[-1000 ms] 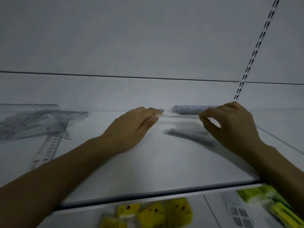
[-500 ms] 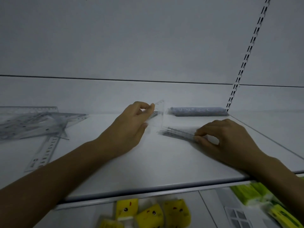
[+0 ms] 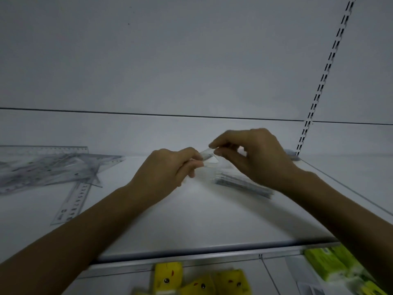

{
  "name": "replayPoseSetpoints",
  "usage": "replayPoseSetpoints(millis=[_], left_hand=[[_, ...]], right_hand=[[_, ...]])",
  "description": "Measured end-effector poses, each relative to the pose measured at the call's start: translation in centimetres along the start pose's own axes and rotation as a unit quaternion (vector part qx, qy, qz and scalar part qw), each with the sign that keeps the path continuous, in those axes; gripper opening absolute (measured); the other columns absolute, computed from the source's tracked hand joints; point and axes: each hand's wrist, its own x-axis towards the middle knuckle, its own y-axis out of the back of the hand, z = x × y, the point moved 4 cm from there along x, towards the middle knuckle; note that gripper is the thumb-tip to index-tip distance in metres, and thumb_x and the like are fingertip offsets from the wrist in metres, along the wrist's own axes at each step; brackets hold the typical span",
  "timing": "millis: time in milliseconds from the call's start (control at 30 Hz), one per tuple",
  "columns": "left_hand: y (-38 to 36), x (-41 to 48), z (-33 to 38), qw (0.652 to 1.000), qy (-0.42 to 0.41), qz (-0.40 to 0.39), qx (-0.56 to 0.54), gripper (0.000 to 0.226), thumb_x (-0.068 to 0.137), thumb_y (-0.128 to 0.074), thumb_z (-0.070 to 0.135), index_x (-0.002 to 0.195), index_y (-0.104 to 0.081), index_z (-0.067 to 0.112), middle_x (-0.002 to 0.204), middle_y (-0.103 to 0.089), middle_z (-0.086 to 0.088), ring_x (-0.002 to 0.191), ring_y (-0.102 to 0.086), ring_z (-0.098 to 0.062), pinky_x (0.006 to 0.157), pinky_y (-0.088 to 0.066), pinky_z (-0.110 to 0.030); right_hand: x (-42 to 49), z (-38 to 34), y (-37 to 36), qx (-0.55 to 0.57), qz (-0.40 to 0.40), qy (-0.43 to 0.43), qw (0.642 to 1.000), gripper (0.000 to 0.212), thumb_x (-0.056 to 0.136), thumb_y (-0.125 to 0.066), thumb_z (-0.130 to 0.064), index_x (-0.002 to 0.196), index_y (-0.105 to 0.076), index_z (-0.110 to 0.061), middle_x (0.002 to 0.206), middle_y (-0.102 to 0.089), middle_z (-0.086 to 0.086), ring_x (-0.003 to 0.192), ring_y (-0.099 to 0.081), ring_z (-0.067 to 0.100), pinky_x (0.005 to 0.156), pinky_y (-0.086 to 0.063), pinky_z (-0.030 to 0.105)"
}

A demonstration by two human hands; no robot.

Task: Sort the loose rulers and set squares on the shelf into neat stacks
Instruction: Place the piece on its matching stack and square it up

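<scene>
Your left hand [image 3: 170, 169] and right hand [image 3: 255, 154] both pinch a small clear set square [image 3: 209, 159] above the shelf [image 3: 202, 220]. A ruler stack [image 3: 242, 184] lies at its 4 o'clock; loose rulers [image 3: 53, 167] at 9 o'clock.

I was looking into a shop, by all signs a stationery aisle. The shelf [image 3: 191, 220] was white sheet metal with a rail [image 3: 191, 256] along its front edge, hung on a slotted upright [image 3: 327, 67] against a plain back panel [image 3: 170, 60]. Clear rulers [image 3: 73, 204] and set squares [image 3: 63, 167] lay on it as stock. The lower shelf [image 3: 119, 284] held yellow packs [image 3: 168, 275] with cartoon faces and green packs [image 3: 325, 262].
</scene>
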Motion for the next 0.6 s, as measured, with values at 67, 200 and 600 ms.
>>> replayPoseSetpoints(millis=[67,200,600], left_hand=[[0.5,-0.1,-1.4,0.997,0.047,0.022,0.060,0.042,0.091,-0.037,0.054,0.094,-0.066,0.023,0.052,-0.060,0.009,0.043,-0.053,-0.006,0.052,-0.051,-0.027],[2.0,-0.5,-4.8,0.980,0.183,0.047,0.059,0.029,0.098,-0.040,0.035,0.114,-0.062,0.025,0.050,-0.056,0.009,0.044,-0.058,-0.011,0.061,-0.055,-0.031],[1.8,-1.0,-6.8,0.973,0.211,0.020,0.091,0.031,0.101,-0.033,0.033,0.115,-0.059,0.025,0.061,-0.066,0.005,0.057,-0.060,-0.013,0.072,-0.054,-0.037]], right_hand=[[2.2,0.9,-0.7,0.021,-0.033,-0.064,0.997,0.006,0.086,-0.066,-0.025,0.089,-0.071,-0.028,0.074,-0.066,-0.017,0.067,-0.061,0.000,0.067,-0.051,0.027],[5.9,3.6,-3.2,0.051,-0.031,-0.163,0.985,0.008,0.085,-0.065,-0.019,0.082,-0.071,-0.025,0.079,-0.069,-0.013,0.069,-0.063,0.004,0.073,-0.056,0.036],[5.7,4.3,-10.0,-0.277,-0.180,0.022,0.943,0.021,0.082,-0.053,-0.005,0.067,-0.049,-0.019,0.060,-0.052,0.000,0.044,-0.028,0.018,0.062,-0.030,0.029]])
